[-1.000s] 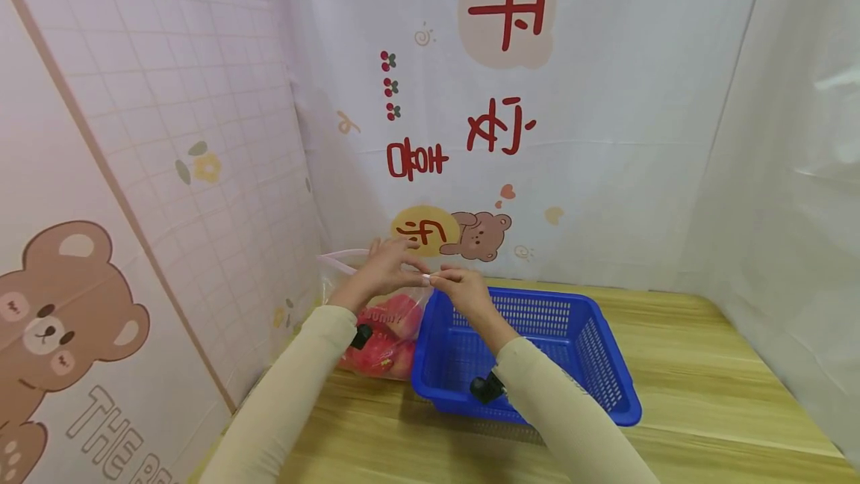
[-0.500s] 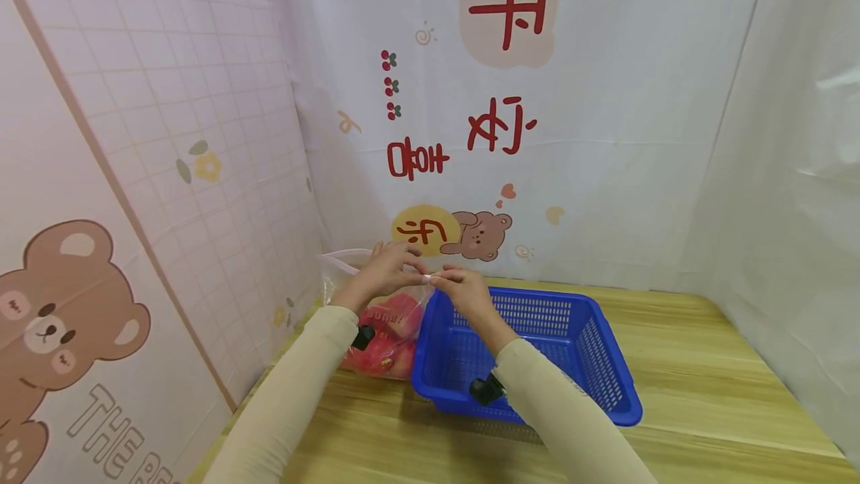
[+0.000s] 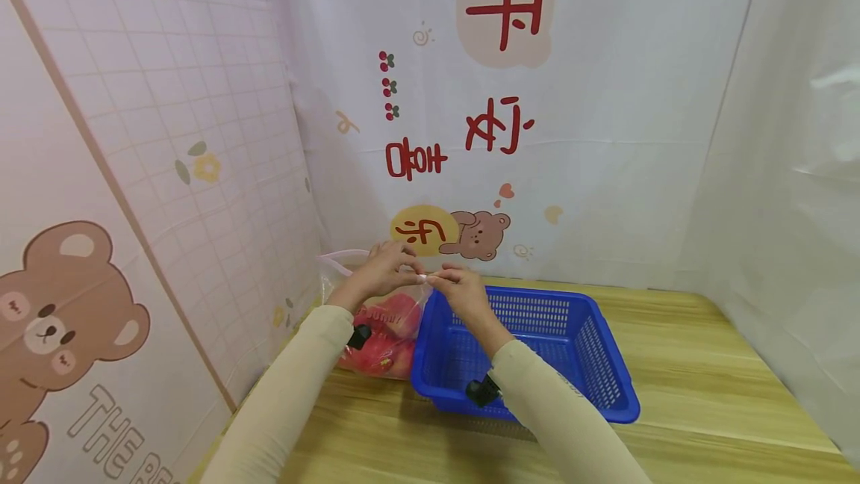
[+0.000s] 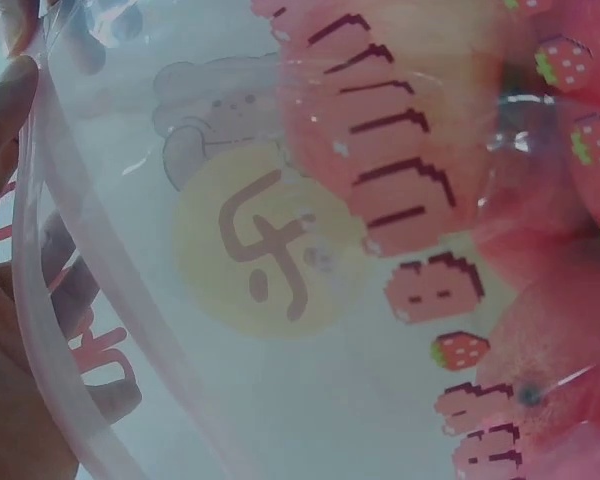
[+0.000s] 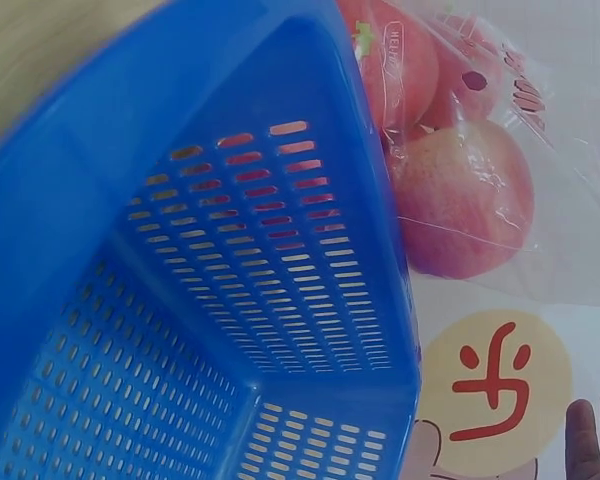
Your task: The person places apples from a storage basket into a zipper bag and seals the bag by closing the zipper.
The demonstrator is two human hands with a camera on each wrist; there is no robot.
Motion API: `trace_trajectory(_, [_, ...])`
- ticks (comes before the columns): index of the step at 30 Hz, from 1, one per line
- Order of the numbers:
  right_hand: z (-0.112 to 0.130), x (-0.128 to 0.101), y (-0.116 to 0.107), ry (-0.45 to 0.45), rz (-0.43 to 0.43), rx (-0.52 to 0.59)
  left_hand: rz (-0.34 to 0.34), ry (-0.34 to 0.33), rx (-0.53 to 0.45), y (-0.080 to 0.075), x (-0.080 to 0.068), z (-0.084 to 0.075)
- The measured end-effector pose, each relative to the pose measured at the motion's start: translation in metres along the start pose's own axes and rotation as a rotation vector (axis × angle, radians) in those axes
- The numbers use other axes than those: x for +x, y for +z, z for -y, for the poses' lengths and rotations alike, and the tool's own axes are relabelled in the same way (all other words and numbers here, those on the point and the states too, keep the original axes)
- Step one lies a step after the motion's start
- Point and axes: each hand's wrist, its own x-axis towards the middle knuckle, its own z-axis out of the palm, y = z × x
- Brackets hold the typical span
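Note:
A clear zip bag point(image 4: 280, 400) with printed lettering and strawberries stands on the table, holding several red apples point(image 5: 465, 200). In the head view, my left hand point(image 3: 384, 272) pinches the pinkish-white zip strip at the bag's top right corner between thumb and forefinger, its other fingers raised. My right hand point(image 3: 463, 293) pinches the same corner from the right, fingertips almost meeting the left hand's. The bag's mouth gapes at its left part. Close up in the left wrist view, fingers point(image 4: 110, 400) show behind the clear strip.
A blue plastic basket point(image 3: 625, 387) with slotted walls stands right of the bag, under my right forearm, on a wood-grain table point(image 3: 712, 394). White printed cloth point(image 3: 605, 133) hangs behind and at both sides.
Both hands have shifted very slightly left at the bag's corner, still pinching it. The bag and basket stay in place.

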Motion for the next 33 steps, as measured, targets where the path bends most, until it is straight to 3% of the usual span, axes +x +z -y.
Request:
trace_trajectory(15, [0.001, -0.005, 0.004, -0.06, -0.066, -0.041, -0.037, 0.021, 0.037, -0.004, -0.009, 0.011])
trace_trajectory(33, [-0.005, -0.007, 0.003, -0.06, -0.104, -0.043, -0.067, -0.034, 0.014, -0.01, -0.023, 0.032])
